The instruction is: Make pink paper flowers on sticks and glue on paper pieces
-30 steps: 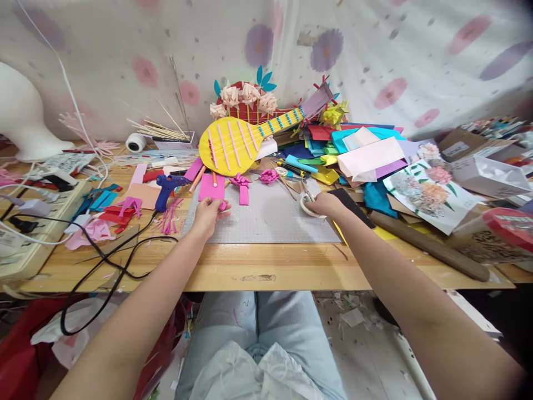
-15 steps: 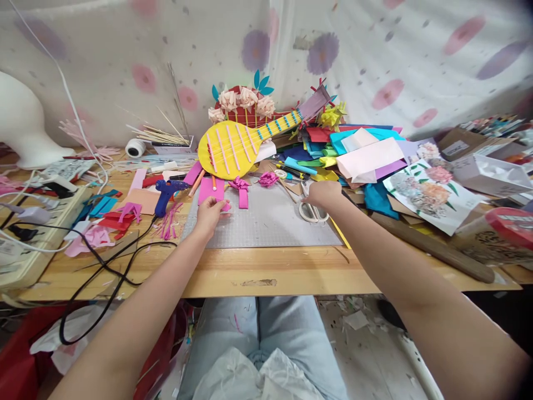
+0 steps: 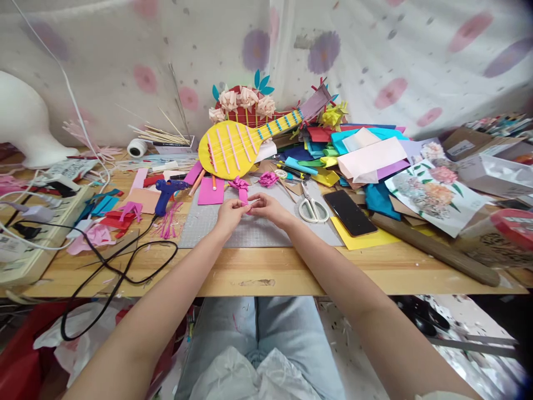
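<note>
Over the grey cutting mat (image 3: 275, 233) my two hands meet, fingertips almost touching. My left hand (image 3: 230, 215) is closed in a pinch, and my right hand (image 3: 270, 210) curls toward it, also pinching. A small pink paper piece (image 3: 249, 211) shows between them, mostly hidden by the fingers. Just beyond lies a pink paper bow (image 3: 239, 185) with a strip hanging from it. A ruffled pink paper piece (image 3: 267, 179) and a flat pink paper sheet (image 3: 211, 191) rest nearby. White-handled scissors (image 3: 313, 210) lie open on the mat, right of my right hand.
A yellow paper lute (image 3: 229, 150) leans at the back. The blue glue gun (image 3: 166, 195) and its black cable lie left. A phone (image 3: 350, 213), a wooden stick (image 3: 433, 250) and piled coloured paper (image 3: 370, 158) occupy the right. A power strip (image 3: 45, 239) sits far left.
My right hand has left the scissors and moved left to meet my left hand. My left hand has shifted right from beside the flat pink sheet. The phone is now uncovered.
</note>
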Tool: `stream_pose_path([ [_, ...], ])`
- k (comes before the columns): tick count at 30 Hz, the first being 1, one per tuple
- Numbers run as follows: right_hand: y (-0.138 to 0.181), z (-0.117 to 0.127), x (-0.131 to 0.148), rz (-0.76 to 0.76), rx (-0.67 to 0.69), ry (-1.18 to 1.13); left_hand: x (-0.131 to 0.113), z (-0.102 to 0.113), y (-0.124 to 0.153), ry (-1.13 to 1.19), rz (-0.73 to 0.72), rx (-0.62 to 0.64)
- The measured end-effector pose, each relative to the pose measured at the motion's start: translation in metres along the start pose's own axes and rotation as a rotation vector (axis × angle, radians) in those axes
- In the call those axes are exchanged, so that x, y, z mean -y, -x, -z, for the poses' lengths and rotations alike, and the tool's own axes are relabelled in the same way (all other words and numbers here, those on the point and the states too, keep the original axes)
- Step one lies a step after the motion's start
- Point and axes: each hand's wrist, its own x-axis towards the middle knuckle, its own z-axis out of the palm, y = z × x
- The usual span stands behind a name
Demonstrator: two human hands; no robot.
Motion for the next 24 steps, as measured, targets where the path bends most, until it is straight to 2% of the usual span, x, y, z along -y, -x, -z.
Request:
stream_pose_path([
  [2,-0.004,0.002,-0.004,0.032,-0.041,0.028,0.001,-0.001,-0.002,-0.022,0.025,-0.004],
  [4,-0.005,0.007,-0.009,0.082,-0.142,0.102,0.003,-0.002,-0.007,-0.086,0.045,-0.048],
  [8,-0.006,0.024,-0.019,0.114,-0.457,0.272,0.005,-0.001,-0.023,-0.419,0.03,-0.239],
  [10,-0.005,0.032,-0.02,0.1,-0.538,0.276,0.003,-0.001,-0.032,-0.585,0.067,-0.25],
  [13,-0.002,0.037,-0.02,0.095,-0.576,0.307,-0.002,-0.003,-0.042,-0.73,0.155,-0.21],
  [18,0.0,0.035,-0.022,0.112,-0.589,0.385,-0.012,-0.011,-0.046,-0.904,0.222,-0.167],
  [24,-0.002,0.036,-0.026,0.108,-0.589,0.427,-0.024,-0.022,-0.048,-0.997,0.339,-0.153],
])
